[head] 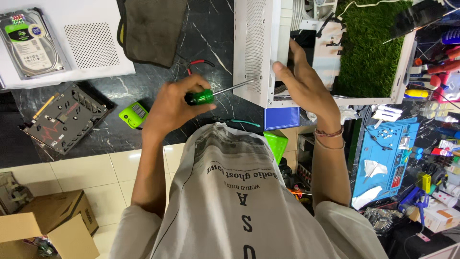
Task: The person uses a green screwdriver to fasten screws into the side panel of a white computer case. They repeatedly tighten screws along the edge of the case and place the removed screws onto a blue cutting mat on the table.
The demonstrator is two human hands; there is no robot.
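My left hand [172,103] grips a green-handled screwdriver [203,97] whose metal shaft points right, its tip at the perforated side of a white computer case [251,52]. My right hand [302,81] rests flat against the case's near corner edge, fingers spread, a bead bracelet on the wrist. Inside the open case I see a black component and a white fan. The case lies on a dark marble table [201,33].
A hard drive [29,43] lies on a white perforated panel [91,43] at top left. A graphics card [64,117], a lime-green device [133,115], a dark cloth [151,29] and red-handled pliers [196,64] sit on the table. A blue work mat [383,158] and tools are at right. Cardboard boxes [43,225] stand on the tiled floor.
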